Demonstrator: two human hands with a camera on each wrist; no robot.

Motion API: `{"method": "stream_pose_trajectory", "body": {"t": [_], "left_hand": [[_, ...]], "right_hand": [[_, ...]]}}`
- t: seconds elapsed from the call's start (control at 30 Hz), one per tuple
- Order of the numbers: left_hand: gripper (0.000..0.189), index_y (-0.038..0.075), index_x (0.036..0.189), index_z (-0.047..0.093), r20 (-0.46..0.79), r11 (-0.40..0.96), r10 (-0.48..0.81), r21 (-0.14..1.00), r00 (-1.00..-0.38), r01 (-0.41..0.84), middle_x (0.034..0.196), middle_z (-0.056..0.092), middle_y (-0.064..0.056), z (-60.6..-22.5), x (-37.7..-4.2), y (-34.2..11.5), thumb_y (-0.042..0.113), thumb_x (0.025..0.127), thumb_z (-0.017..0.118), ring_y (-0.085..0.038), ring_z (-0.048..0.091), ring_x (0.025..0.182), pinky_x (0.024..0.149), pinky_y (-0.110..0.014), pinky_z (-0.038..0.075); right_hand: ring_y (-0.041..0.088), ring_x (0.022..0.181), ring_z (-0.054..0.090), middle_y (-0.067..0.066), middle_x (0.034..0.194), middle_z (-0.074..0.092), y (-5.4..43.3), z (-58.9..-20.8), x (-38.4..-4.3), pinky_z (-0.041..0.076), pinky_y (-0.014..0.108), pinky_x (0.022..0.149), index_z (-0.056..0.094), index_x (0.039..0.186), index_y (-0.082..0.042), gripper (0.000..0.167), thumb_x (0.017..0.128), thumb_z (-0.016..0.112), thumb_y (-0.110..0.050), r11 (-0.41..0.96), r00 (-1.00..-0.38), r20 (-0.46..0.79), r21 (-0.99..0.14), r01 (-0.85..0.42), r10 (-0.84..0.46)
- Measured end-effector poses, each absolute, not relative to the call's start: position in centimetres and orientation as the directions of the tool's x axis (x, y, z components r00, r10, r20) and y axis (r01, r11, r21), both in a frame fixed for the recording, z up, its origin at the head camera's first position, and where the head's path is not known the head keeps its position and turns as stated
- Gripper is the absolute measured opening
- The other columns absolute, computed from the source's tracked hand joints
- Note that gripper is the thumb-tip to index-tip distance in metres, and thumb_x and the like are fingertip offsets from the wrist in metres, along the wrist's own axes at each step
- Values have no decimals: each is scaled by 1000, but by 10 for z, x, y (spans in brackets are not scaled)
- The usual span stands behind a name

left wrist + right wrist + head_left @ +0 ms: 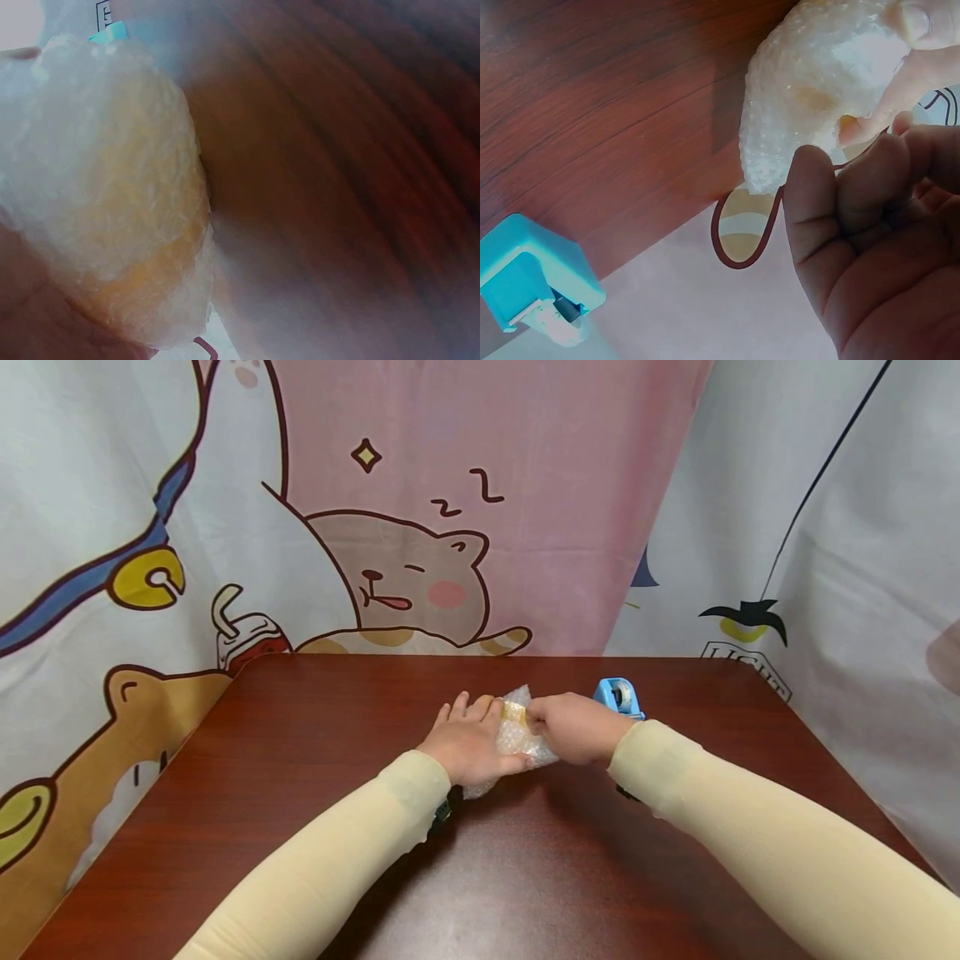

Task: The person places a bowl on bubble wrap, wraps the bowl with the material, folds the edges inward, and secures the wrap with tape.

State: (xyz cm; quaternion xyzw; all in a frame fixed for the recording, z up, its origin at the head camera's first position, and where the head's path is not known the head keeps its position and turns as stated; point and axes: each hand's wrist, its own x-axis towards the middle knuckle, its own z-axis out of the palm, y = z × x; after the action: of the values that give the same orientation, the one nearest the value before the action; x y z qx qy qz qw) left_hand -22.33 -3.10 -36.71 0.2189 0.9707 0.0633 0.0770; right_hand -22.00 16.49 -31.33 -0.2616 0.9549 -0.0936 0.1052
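Note:
A bubble-wrapped package [516, 739], with yellow showing through the clear wrap, lies between my two hands over the table. My left hand [468, 739] holds its left side, thumb along the near edge and the other fingers spread over the far side. Close up in the left wrist view, the bubble wrap [127, 172] covers most of the palm. My right hand [577, 727] has curled fingers and grips the package's right side at the yellow part. The right wrist view shows the curled fingers [870, 187] beside the wrap's end; their contact point is hidden.
A light-blue tape dispenser [619, 697] with a roll in it stands just beyond my right hand. The brown wooden table [337, 718] reaches back to a curtain [570, 510] printed with cartoon animals.

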Motion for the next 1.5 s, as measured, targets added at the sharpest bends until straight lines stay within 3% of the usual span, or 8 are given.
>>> {"method": "stream_pose_trajectory", "body": {"t": [0.27,0.63,0.83,1.2,1.5], "left_hand": [[111,13,170,20,-120,896,434,159,-893,415,175,25,-5,-368,-225,-31,86,90,44,-42,14,163,130,-61,17],[109,13,170,19,-118,894,440,156,-890,421,175,24,-5,-368,-225,-32,83,91,48,-44,14,162,130,-61,17],[110,13,170,20,-115,894,438,156,-891,419,174,25,-5,-369,-226,-32,83,90,48,-44,14,162,130,-61,17],[109,14,170,20,-109,893,439,163,-892,419,174,25,-4,-368,-225,-31,83,90,46,-43,14,162,130,-61,18],[111,14,170,19,-106,894,436,161,-894,417,175,24,-4,-368,-224,-32,85,89,46,-43,14,162,130,-60,17]], "right_hand": [[18,76,56,3,82,61,156,-310,-227,52,33,75,62,94,-12,12,105,58,-14,842,-822,-200,-221,-492,-533],[19,84,60,5,94,66,147,-307,-238,54,33,78,67,108,-11,14,104,53,-16,867,-804,-326,-220,-447,-497],[19,83,60,6,93,67,145,-309,-243,53,32,78,68,103,-9,19,103,50,-14,865,-798,-334,-162,-475,-501],[18,86,62,6,98,70,140,-313,-247,57,38,89,69,110,-7,26,107,48,-22,837,-776,-339,-72,-543,-532],[19,87,66,8,98,73,134,-314,-247,57,42,96,71,111,-4,30,107,54,-27,836,-779,-348,-23,-548,-521]]}}
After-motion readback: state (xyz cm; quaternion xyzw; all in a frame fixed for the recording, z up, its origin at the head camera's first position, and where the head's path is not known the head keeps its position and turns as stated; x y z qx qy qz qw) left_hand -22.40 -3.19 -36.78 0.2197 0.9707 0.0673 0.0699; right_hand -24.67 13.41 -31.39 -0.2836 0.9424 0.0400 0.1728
